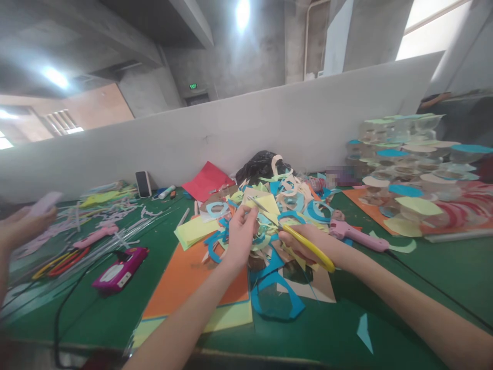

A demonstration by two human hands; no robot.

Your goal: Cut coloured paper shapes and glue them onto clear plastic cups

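- Scissors [308, 243]: where, which way?
- Mid-table [331, 329], over paper scraps [291, 215]. Right hand [314, 234] wrapped round handles; blades point far-left, axis diagonal.
- Left hand [241, 231]?
- Pinching yellow paper [270, 204]. Green table shows along near edge, right of centre.

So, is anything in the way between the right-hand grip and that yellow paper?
Only the scissors it holds: from the right-hand grip, their blades reach across the yellow paper beside the left-hand grip. Nothing else visible comes between; the loose paper scraps lie around it.
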